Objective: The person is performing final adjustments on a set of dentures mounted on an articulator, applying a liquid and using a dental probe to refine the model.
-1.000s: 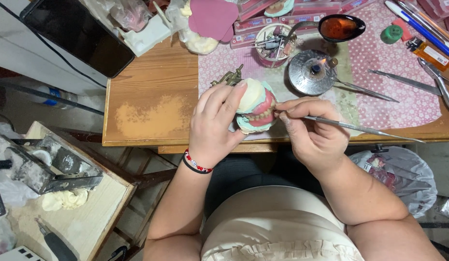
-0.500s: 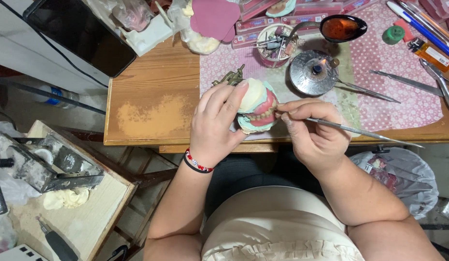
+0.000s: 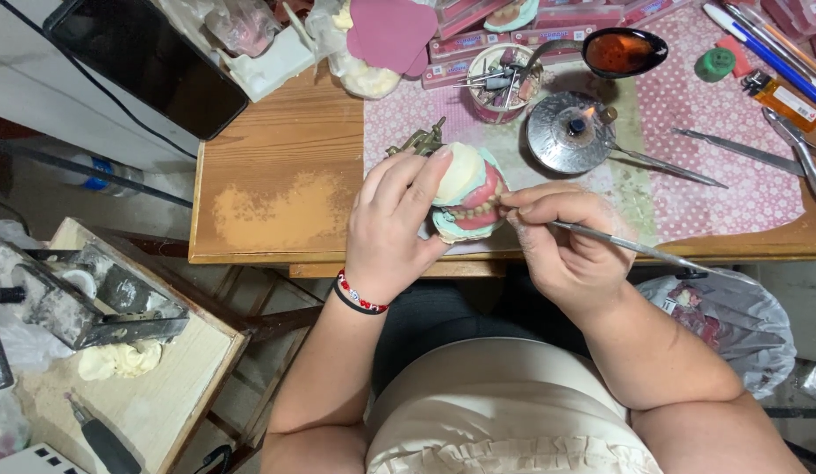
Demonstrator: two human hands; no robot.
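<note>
My left hand grips a denture model: pink wax gums with a row of teeth set on pale green and cream plaster casts, mounted on a brass-coloured articulator. It is held over the front edge of the wooden table. My right hand pinches a thin metal carving tool like a pen. The tool's tip touches the teeth on the model's right side. Its handle sticks out to the right.
A small lit burner stands just behind the model on a pink patterned mat. A spoon of melted red wax, a cup of tools, loose metal instruments and pens lie beyond. A low wooden stand sits at left.
Both hands stay on the model and tool. My right hand has edged the tool tip slightly along the teeth.
</note>
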